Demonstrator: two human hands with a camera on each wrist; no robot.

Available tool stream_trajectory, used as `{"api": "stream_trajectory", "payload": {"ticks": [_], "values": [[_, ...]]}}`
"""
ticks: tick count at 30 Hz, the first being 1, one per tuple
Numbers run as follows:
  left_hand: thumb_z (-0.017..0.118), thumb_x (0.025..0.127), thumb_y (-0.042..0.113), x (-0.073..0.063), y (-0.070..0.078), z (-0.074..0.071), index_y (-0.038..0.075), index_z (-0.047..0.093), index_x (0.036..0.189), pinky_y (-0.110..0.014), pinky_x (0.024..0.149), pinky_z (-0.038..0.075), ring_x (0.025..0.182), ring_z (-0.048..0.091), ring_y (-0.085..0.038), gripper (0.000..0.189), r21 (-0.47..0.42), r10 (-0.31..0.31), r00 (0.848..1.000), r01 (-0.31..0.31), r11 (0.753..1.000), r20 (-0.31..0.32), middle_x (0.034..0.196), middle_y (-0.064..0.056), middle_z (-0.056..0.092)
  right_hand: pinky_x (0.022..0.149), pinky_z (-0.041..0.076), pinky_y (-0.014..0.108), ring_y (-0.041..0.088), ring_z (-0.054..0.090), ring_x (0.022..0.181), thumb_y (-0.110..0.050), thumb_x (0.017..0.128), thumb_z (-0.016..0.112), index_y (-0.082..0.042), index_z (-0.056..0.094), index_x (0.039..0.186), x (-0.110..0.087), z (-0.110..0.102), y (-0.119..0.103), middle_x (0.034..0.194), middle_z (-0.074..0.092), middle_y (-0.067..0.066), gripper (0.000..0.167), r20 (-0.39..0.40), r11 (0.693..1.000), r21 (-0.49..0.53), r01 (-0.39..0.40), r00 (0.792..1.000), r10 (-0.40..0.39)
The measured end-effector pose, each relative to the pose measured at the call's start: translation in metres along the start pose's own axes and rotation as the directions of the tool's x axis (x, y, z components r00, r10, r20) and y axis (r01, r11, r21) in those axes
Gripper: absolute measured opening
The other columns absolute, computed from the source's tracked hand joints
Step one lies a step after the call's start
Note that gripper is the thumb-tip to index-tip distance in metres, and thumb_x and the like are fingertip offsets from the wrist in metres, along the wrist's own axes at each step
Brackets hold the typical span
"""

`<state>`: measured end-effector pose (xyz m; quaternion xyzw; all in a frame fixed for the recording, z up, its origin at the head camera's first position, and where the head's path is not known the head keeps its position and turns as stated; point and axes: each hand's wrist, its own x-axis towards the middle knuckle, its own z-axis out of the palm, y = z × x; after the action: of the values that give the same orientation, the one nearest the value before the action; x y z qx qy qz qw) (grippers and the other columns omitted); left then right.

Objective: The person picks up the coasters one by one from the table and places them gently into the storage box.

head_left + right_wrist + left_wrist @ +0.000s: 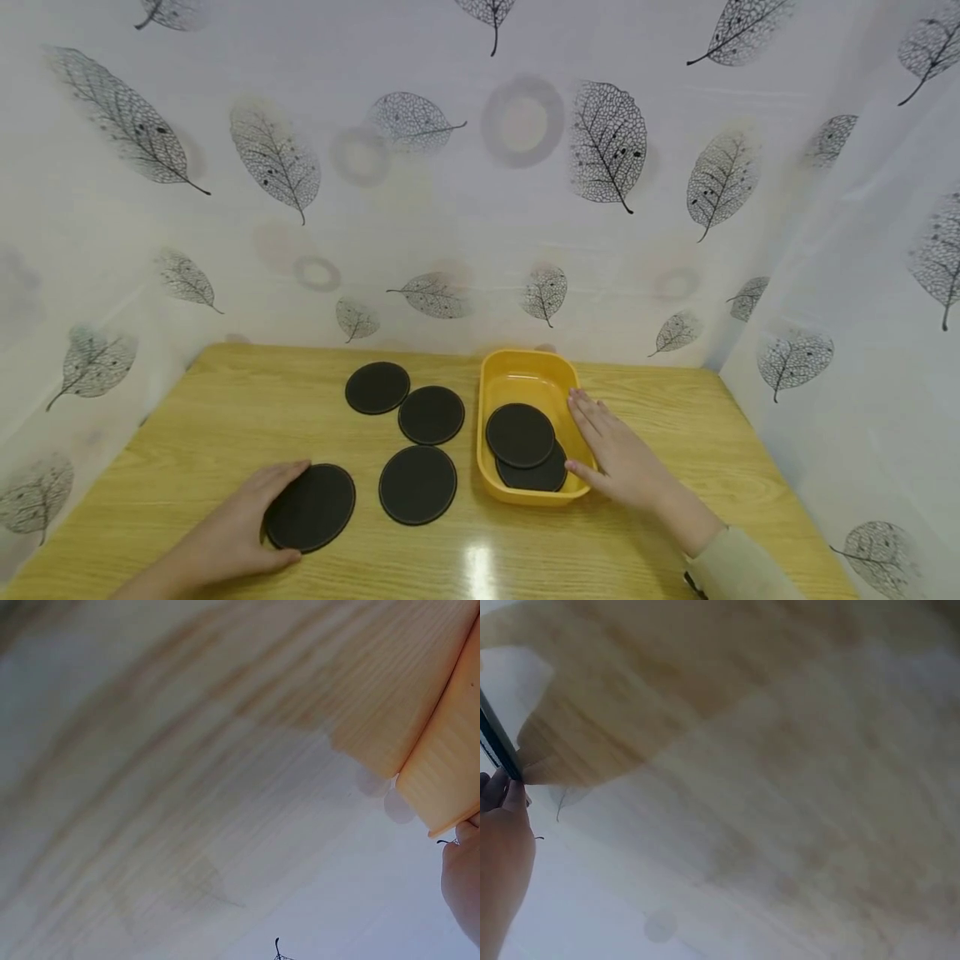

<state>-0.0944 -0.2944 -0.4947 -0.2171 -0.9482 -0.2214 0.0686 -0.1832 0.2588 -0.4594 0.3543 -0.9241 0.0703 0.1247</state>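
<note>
My left hand (243,521) holds a round black coaster (311,508) by its left side, fingers at the far edge and thumb at the near edge. The left wrist view shows this coaster (496,739) nearly edge-on in the left hand (506,825). My right hand (618,454) rests on the right rim of a yellow plastic tub (487,492), its fingers extended along the rim and its thumb reaching over the side. Two black coasters lie overlapping inside, the upper coaster (520,435) partly covering the lower coaster (536,475).
Left of the tub, on the wood-grain table (247,400), lie a far coaster (377,387), a middle coaster (431,415) and a near coaster (417,485). A leaf-patterned white sheet (465,225) hangs behind the table and along its sides.
</note>
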Motion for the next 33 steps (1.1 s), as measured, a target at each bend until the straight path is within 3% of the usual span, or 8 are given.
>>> {"api": "stream_trajectory", "payload": {"ticks": [9,16,18,28,31,33], "values": [[0.101,0.058,0.046,0.003,0.000,-0.001,0.003,0.053,0.152,-0.034,0.088,0.061,0.122,0.059,-0.027,0.113,-0.004,0.054,0.997,-0.054,0.999,-0.048,0.142,-0.011,0.062,0.134,-0.001,0.025,0.047,0.037,0.154,-0.054,0.109,0.047,0.011,0.033,0.160,0.001,0.000,-0.001,0.169,0.033,0.028,0.084,-0.020,1.000,0.007,0.012,1.000,-0.012],[0.100,0.064,0.035,0.001,-0.002,-0.003,0.004,0.053,0.152,-0.025,0.091,0.056,0.127,0.046,0.005,0.105,-0.130,0.029,0.998,-0.036,0.991,-0.054,0.143,-0.012,0.062,0.133,-0.004,0.024,0.046,0.035,0.156,-0.054,0.109,0.048,0.011,0.032,0.161,0.000,0.000,0.000,0.170,0.031,0.028,0.084,0.000,1.000,0.018,-0.001,1.000,0.001],[0.101,0.064,0.034,0.001,-0.002,-0.003,0.004,0.056,0.150,-0.023,0.092,0.055,0.128,0.045,0.008,0.102,-0.145,0.036,0.998,-0.044,0.989,-0.057,0.143,-0.013,0.063,0.133,-0.005,0.023,0.046,0.035,0.156,-0.054,0.110,0.047,0.011,0.032,0.161,0.000,0.001,0.001,0.170,0.031,0.028,0.085,-0.003,1.000,0.019,0.001,1.000,-0.001],[0.102,0.060,0.035,0.004,-0.008,-0.004,0.003,0.058,0.147,-0.025,0.087,0.056,0.123,0.051,0.001,0.102,-0.101,0.064,0.996,-0.070,0.992,-0.065,0.138,-0.011,0.067,0.133,-0.004,0.023,0.046,0.036,0.156,-0.055,0.110,0.046,0.011,0.032,0.161,-0.001,0.003,0.002,0.169,0.033,0.029,0.085,-0.013,1.000,0.008,0.011,1.000,-0.011],[0.102,0.060,0.039,0.009,-0.003,-0.005,0.005,0.058,0.149,-0.028,0.088,0.057,0.124,0.052,-0.004,0.105,-0.086,0.068,0.996,-0.073,0.994,-0.066,0.139,-0.009,0.067,0.133,-0.004,0.023,0.046,0.036,0.156,-0.055,0.110,0.046,0.011,0.032,0.161,-0.001,0.003,0.002,0.169,0.032,0.029,0.084,-0.012,1.000,0.007,0.010,1.000,-0.010],[0.101,0.060,0.042,0.016,0.005,-0.007,0.005,0.057,0.149,-0.035,0.091,0.059,0.126,0.057,-0.014,0.106,-0.074,0.072,0.995,-0.077,0.994,-0.067,0.141,-0.009,0.067,0.133,-0.004,0.023,0.047,0.036,0.155,-0.054,0.110,0.046,0.011,0.032,0.161,0.000,0.003,0.002,0.169,0.032,0.029,0.084,-0.013,1.000,0.006,0.009,1.000,-0.009]]}}
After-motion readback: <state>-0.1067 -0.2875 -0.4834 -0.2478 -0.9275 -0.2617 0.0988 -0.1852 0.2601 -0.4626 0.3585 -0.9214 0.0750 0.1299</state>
